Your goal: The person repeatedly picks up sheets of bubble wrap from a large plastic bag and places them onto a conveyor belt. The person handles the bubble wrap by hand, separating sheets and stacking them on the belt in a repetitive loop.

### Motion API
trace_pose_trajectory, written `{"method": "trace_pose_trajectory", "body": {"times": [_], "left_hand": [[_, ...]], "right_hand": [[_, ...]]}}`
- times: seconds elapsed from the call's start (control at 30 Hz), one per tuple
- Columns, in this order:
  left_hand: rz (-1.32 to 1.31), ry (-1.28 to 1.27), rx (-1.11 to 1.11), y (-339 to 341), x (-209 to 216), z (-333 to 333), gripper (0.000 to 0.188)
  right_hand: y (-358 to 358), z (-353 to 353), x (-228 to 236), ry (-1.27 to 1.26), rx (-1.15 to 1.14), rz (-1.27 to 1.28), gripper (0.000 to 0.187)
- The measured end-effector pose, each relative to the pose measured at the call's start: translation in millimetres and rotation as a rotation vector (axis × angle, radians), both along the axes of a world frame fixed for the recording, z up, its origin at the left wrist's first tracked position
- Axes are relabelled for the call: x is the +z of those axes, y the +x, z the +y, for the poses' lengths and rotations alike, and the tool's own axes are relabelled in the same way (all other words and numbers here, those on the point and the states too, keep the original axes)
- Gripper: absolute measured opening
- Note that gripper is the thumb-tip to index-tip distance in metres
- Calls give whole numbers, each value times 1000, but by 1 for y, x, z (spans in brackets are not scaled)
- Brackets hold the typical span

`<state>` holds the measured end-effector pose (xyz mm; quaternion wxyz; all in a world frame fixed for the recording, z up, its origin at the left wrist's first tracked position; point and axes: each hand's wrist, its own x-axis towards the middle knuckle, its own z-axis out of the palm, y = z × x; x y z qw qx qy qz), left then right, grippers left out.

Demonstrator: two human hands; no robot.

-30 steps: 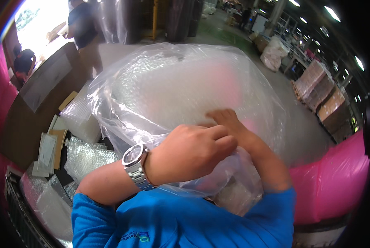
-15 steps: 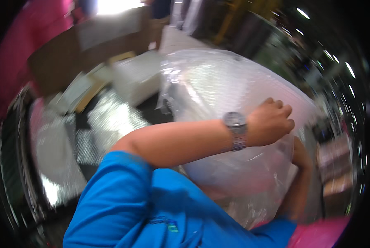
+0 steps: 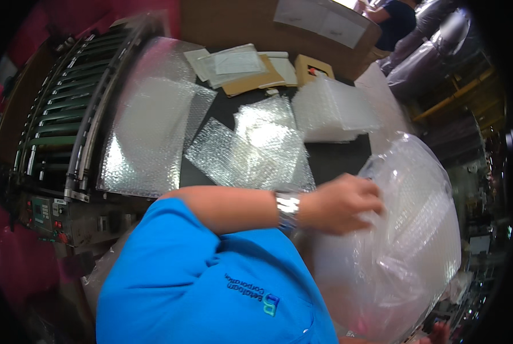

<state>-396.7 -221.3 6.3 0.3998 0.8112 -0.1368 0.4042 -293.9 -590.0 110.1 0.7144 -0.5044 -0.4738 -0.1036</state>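
On my right side is a large clear plastic bag, puffed out, with bubble wrap sheets showing through it. My left hand, with a metal watch at the wrist, reaches across my body to the bag's near upper part. Its fingers are curled against the film, slightly blurred. Low at the right, reddish fingers of my right hand show beside the bag's bottom edge; the rest is hidden or cut off. Just beyond my left forearm lie loose bubble wrap pouches on a dark table.
A stack of bubble wrap pouches stands farther back, near papers and cardboard and a small open box. Bubble wrap sheets lie left, beside a roller conveyor with a control box. Another person is behind a brown board.
My view has swung left, bringing the conveyor and table into fuller sight. The bag now sits farther right in view. My right forearm has dropped mostly out of sight behind it.
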Motion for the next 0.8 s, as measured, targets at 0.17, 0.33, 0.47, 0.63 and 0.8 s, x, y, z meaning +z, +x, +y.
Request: {"method": "trace_pose_trajectory", "body": {"times": [0.17, 0.33, 0.47, 0.63, 0.8], "left_hand": [[352, -401, 430, -131, -77, 105, 18], [438, -699, 890, -254, -124, 158, 17], [454, -855, 1082, -311, -145, 196, 18], [406, -852, 1194, -334, -157, 244, 20], [408, -790, 1273, -331, -160, 273, 21]], "right_hand": [[-27, 221, -77, -259, 779, 217, 52], [-88, 447, -169, -786, 843, 896, 40], [-120, 570, -256, -1021, 1000, 1157, 44], [-156, 673, -336, -1231, 690, 1362, 64], [-170, 723, -383, -1275, 397, 1419, 75]]}}
